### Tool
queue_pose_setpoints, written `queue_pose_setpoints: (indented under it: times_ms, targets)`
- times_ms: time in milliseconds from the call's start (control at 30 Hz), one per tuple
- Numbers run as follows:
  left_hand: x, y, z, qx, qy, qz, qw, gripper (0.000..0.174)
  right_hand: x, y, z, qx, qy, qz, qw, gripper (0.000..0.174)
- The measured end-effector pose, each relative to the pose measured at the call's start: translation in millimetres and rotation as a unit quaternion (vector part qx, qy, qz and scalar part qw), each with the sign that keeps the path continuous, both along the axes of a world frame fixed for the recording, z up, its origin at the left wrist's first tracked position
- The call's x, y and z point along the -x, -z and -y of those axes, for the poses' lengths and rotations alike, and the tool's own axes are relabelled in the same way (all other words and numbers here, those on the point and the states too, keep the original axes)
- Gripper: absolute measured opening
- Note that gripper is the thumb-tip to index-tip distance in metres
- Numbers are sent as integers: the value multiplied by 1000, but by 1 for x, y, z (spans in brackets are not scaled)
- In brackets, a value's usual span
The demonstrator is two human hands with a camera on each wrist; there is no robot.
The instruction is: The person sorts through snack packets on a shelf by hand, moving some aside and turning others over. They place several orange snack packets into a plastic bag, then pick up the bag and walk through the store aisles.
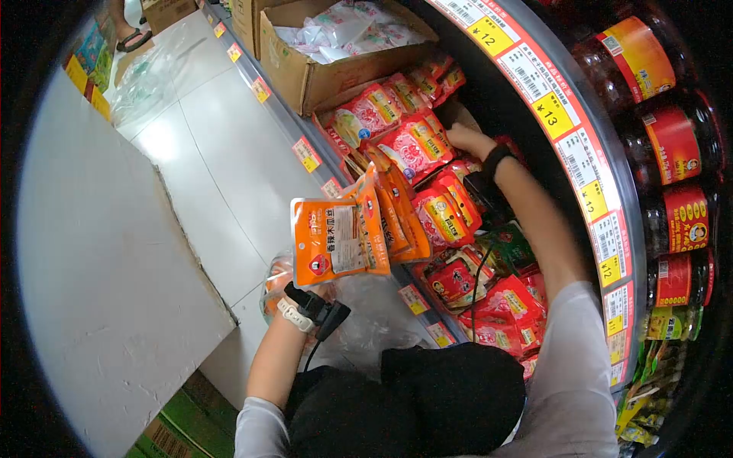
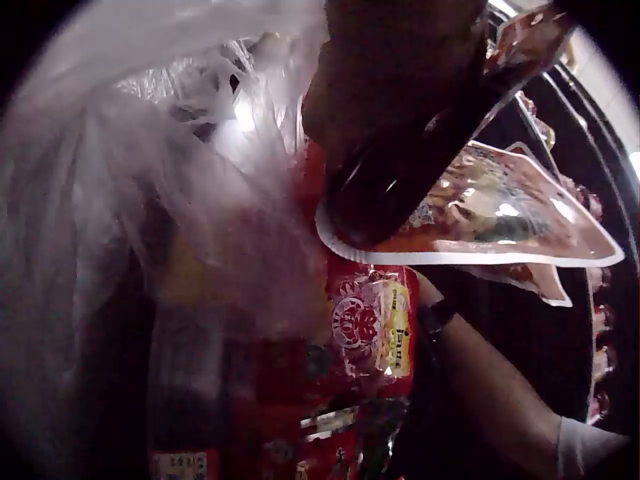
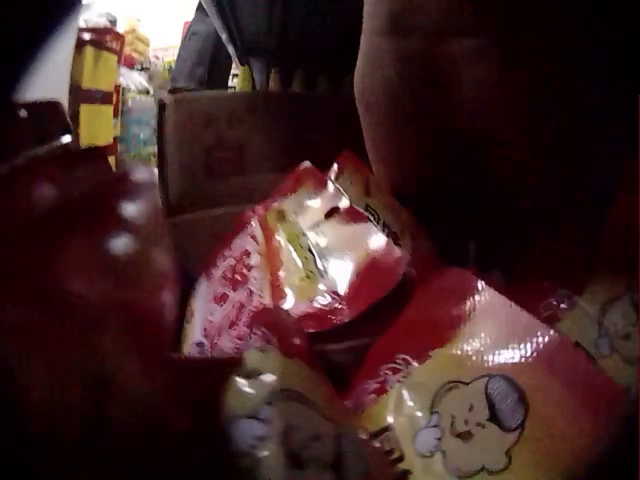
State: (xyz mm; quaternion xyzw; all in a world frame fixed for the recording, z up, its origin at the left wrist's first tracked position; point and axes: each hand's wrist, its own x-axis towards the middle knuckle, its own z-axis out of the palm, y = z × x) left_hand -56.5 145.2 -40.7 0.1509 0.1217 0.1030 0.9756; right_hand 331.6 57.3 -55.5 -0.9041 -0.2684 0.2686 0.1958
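left hand point(image 2: 400, 100) grasping fanned orange packets point(image 1: 343, 237) at frame centre, clear plastic bag point(image 1: 370, 317) just below them, right hand point(image 1: 467, 139) upper centre, among red packets point(image 1: 416, 145) on shelf, grip impossible to tell, cardboard box point(image 1: 294, 72) at top

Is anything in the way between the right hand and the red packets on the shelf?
Nothing visible is. The right hand is right at the red packets. The left hand holds orange packets off to the side.
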Motion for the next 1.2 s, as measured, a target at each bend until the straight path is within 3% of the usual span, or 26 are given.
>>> queue_pose_setpoints:
  times_ms: [33, 67, 133, 233, 333, 467, 567, 633, 667, 700, 733, 767, 833, 967, 1033, 1100, 1167, 1200]
  targets:
    - [2, -1, 0, -1, 0, -1, 1000, 37, 8, -15, -2, 0, 0, -1, 1000, 35]
    - [1, 0, 0, 0, 0, -3, 1000, 37, 24, -47, -7, 91, -58, -22, 994, 31]
    - [1, 0, -1, -1, -1, -3, 1000, 37, -17, -12, 3, 107, 31, -152, 982, 23]
    - [-3, 3, -1, -3, -6, -3, 1000, 36, -28, 1, 2, 100, 3, -132, 986, 22]
    - [-5, 4, -1, -2, -8, -1, 1000, 36, 25, -44, -6, 47, 12, -191, 980, 19]
    - [-6, 3, 0, -3, -12, -2, 1000, 36, 23, -47, -9, 88, -44, -117, 988, 17]
    - [-6, 2, 1, -2, -13, -1, 1000, 35, 12, -39, -7, 101, -53, -165, 980, 20]
    - [-5, 3, 1, -2, -15, -1, 1000, 35, -24, -2, 0, 113, -179, -6, 977, 31]
    - [-6, 3, 0, 1, -17, 1, 1000, 35, -17, -9, 0, 114, -181, -7, 977, 31]
    - [-6, 4, 1, -1, -19, 0, 1000, 35, 0, -24, 0, 23, -80, -113, 990, 37]
    - [-7, 5, 2, 2, -19, 0, 1000, 35, 17, -38, 1, -68, 24, -215, 974, 44]
    - [-9, 6, 2, 1, -23, 1, 1000, 35, 30, -49, 3, -69, 25, -215, 974, 44]
    - [-11, 7, 2, 2, -25, 4, 1000, 35, 53, -68, 4, -154, 19, -340, 927, 53]
    - [-10, 4, -1, -4, -31, 3, 999, 34, 95, -110, -6, -186, 7, -235, 954, 51]
    - [-3, 1, -4, -4, -37, 3, 999, 34, 105, -129, -6, -63, -81, -286, 953, 50]
    - [7, -5, -8, -2, -39, 3, 999, 34, 116, -122, -5, -90, -121, -250, 956, 48]
    - [15, -7, -12, -4, -45, 2, 999, 34, 125, -114, -1, -187, -180, -191, 947, 52]
    - [18, -9, -13, -3, -48, 1, 999, 34, 124, -116, 2, -136, -186, -177, 957, 51]
